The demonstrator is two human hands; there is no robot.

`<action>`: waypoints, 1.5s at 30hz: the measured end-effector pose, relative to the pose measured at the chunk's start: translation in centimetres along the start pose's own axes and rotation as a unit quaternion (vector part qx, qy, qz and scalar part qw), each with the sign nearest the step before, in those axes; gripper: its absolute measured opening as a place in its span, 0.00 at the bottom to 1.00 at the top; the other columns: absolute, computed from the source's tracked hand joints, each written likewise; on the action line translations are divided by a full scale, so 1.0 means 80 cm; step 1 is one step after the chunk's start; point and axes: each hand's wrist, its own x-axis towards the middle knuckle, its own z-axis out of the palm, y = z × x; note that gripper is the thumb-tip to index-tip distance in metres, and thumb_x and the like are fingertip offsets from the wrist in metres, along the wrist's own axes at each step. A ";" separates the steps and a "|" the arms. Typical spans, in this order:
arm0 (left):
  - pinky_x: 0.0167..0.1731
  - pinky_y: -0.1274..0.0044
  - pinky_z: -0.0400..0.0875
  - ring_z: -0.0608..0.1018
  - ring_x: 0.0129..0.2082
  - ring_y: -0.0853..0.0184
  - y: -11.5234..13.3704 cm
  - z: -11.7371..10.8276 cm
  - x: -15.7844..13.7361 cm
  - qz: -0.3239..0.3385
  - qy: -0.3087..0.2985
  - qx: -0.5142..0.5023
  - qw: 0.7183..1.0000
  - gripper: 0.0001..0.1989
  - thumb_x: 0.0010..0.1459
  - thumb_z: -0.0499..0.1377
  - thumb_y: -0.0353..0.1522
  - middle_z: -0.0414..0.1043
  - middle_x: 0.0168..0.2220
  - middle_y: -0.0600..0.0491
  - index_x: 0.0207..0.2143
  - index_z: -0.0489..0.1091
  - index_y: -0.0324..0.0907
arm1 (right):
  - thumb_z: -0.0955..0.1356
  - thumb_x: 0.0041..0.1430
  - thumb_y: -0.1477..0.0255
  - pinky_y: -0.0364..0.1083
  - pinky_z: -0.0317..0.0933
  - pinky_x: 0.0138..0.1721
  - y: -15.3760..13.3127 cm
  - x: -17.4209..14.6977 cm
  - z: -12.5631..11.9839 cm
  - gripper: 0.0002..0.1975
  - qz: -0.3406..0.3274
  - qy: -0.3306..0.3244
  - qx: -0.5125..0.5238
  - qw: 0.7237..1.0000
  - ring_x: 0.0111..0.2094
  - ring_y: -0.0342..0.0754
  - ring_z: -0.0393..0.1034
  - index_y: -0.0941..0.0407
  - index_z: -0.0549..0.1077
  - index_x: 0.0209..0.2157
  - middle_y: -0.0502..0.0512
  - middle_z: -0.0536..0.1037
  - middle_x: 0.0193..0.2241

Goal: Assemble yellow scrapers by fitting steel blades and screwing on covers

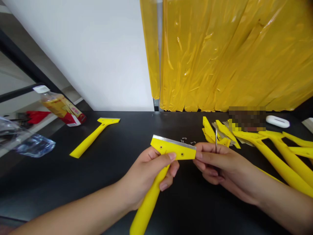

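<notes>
My left hand (pixel 141 173) is closed around the neck of a yellow scraper (pixel 148 204), thumb flat on its head. The head has two small holes, and a silvery blade edge runs along its far side. My right hand (pixel 227 164) pinches the right end of that head between thumb and fingers. A thin metal rod (pixel 216 138) sticks up from the right hand; its lower part is hidden by the fingers. Just beyond the scraper head lie several tiny screws and nuts (pixel 185 141) on the black table (pixel 97 192).
Another yellow scraper (pixel 94 136) lies at left. A drink bottle (pixel 62 106) and clear plastic packaging (pixel 34 143) are at far left. Yellow head plates (pixel 223 130) and handles (pixel 283 156) are piled at right, near a white case (pixel 277 121). Yellow sheeting (pixel 220 58) hangs behind.
</notes>
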 end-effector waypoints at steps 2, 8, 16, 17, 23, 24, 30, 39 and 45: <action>0.20 0.82 0.53 0.62 0.15 0.76 -0.001 -0.001 0.000 -0.001 0.002 -0.001 1.000 0.19 0.72 0.62 0.37 0.62 0.16 0.59 0.28 0.74 0.38 | 0.80 0.61 0.62 0.40 0.40 0.20 0.001 0.001 0.001 0.16 -0.004 0.004 0.000 1.000 0.22 0.36 0.48 0.56 0.77 0.29 0.45 0.68 0.25; 0.19 0.82 0.53 0.62 0.15 0.77 -0.002 -0.004 0.001 -0.001 -0.004 0.000 1.000 0.19 0.73 0.62 0.37 0.63 0.17 0.58 0.27 0.74 0.38 | 0.81 0.59 0.63 0.39 0.41 0.21 0.004 0.001 0.000 0.15 -0.008 0.011 -0.002 1.000 0.22 0.35 0.48 0.56 0.77 0.30 0.46 0.69 0.26; 0.20 0.82 0.55 0.66 0.16 0.79 -0.002 0.001 0.002 0.010 0.020 0.007 1.000 0.15 0.71 0.64 0.37 0.73 0.27 0.55 0.32 0.72 0.39 | 0.77 0.66 0.58 0.41 0.42 0.22 0.000 -0.012 0.003 0.17 -0.007 -0.017 -0.048 0.999 0.26 0.38 0.50 0.57 0.77 0.33 0.48 0.69 0.30; 0.20 0.82 0.55 0.66 0.17 0.79 -0.002 0.001 0.001 0.014 0.023 0.017 0.999 0.15 0.71 0.64 0.37 0.73 0.27 0.55 0.31 0.71 0.39 | 0.77 0.65 0.59 0.41 0.41 0.22 -0.001 -0.012 0.004 0.16 -0.002 -0.011 -0.052 0.999 0.26 0.38 0.49 0.57 0.77 0.33 0.48 0.67 0.29; 0.19 0.82 0.55 0.66 0.17 0.79 -0.006 0.002 -0.001 0.018 0.018 0.037 0.999 0.14 0.70 0.65 0.39 0.74 0.27 0.56 0.35 0.70 0.41 | 0.79 0.63 0.60 0.42 0.41 0.23 -0.001 -0.011 0.009 0.15 0.011 -0.001 -0.060 0.998 0.25 0.38 0.48 0.57 0.78 0.34 0.46 0.66 0.26; 0.19 0.82 0.55 0.66 0.17 0.79 -0.006 0.003 -0.001 0.018 0.014 0.035 0.999 0.13 0.70 0.65 0.39 0.74 0.28 0.56 0.36 0.69 0.41 | 0.79 0.63 0.60 0.42 0.41 0.23 -0.001 -0.011 0.010 0.15 0.012 0.000 -0.059 0.998 0.25 0.38 0.47 0.56 0.78 0.34 0.46 0.66 0.26; 0.19 0.82 0.54 0.66 0.17 0.78 -0.001 0.006 -0.003 0.016 0.001 0.036 0.999 0.11 0.71 0.64 0.38 0.74 0.27 0.55 0.39 0.71 0.40 | 0.80 0.60 0.60 0.42 0.41 0.22 -0.003 -0.008 0.012 0.15 0.013 0.006 -0.040 0.999 0.25 0.38 0.47 0.56 0.78 0.33 0.45 0.66 0.26; 0.20 0.82 0.56 0.66 0.17 0.79 -0.003 0.004 -0.003 0.015 0.017 0.034 0.999 0.13 0.71 0.65 0.39 0.72 0.28 0.57 0.36 0.68 0.41 | 0.81 0.58 0.60 0.42 0.41 0.22 -0.003 -0.006 0.014 0.17 0.025 0.008 -0.041 0.999 0.24 0.38 0.48 0.56 0.76 0.31 0.46 0.66 0.25; 0.20 0.83 0.56 0.66 0.17 0.79 -0.006 0.003 -0.002 0.010 0.012 0.033 0.999 0.13 0.71 0.65 0.39 0.71 0.27 0.58 0.38 0.68 0.41 | 0.80 0.59 0.60 0.42 0.41 0.23 0.000 -0.007 0.011 0.16 0.029 0.006 -0.043 0.999 0.24 0.38 0.49 0.56 0.76 0.32 0.46 0.68 0.26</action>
